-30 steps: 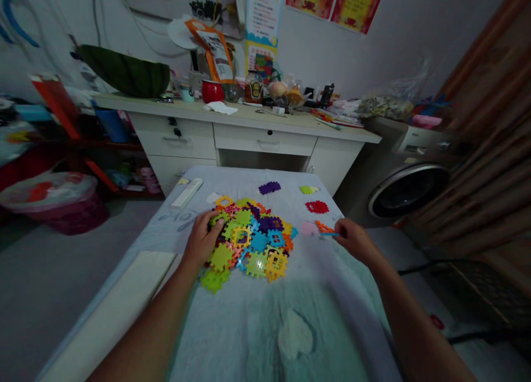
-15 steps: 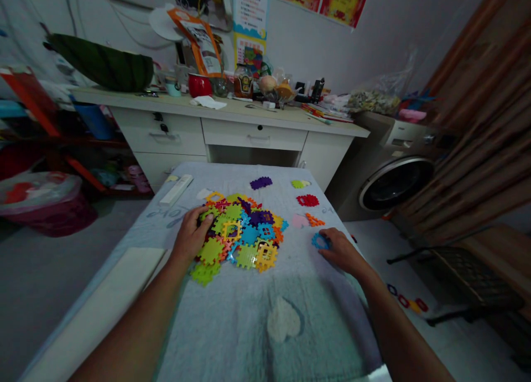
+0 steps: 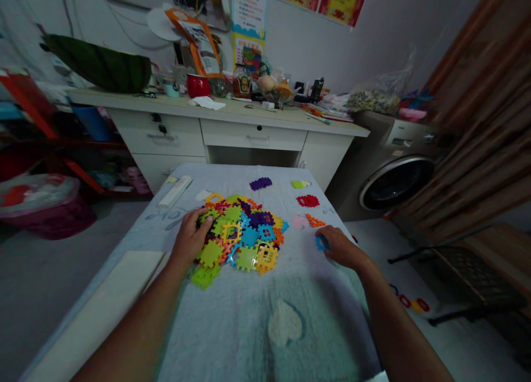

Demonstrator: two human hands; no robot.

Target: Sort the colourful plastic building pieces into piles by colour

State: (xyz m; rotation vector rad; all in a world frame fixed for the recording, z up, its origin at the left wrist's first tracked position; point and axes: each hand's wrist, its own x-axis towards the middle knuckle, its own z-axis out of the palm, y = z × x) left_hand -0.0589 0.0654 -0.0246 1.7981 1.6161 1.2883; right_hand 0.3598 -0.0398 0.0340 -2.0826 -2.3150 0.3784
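Observation:
A heap of colourful plastic interlocking building pieces (image 3: 249,236) lies on the cloth-covered table. My left hand (image 3: 194,233) rests against the heap's left side, thumb and fingers apart around the edge of some green pieces (image 3: 215,219). At the table's right side, my right hand (image 3: 338,245) pinches a blue ring-shaped building piece (image 3: 321,242) low over the cloth. Just beyond it are an orange triangular piece (image 3: 315,220), a red piece (image 3: 307,200) and a light green piece (image 3: 299,184). A purple piece (image 3: 261,183) lies alone behind the heap.
A white strip-like object (image 3: 176,192) lies at the table's back left, and a long white board (image 3: 108,304) along its left edge. Behind stands a white desk (image 3: 249,132) with a watermelon (image 3: 99,64) and jars. A washing machine (image 3: 385,161) is at right.
My right hand has shifted slightly right and up with the blue piece, which is now more tilted and partly covered by the fingers. My left hand stays at the heap.

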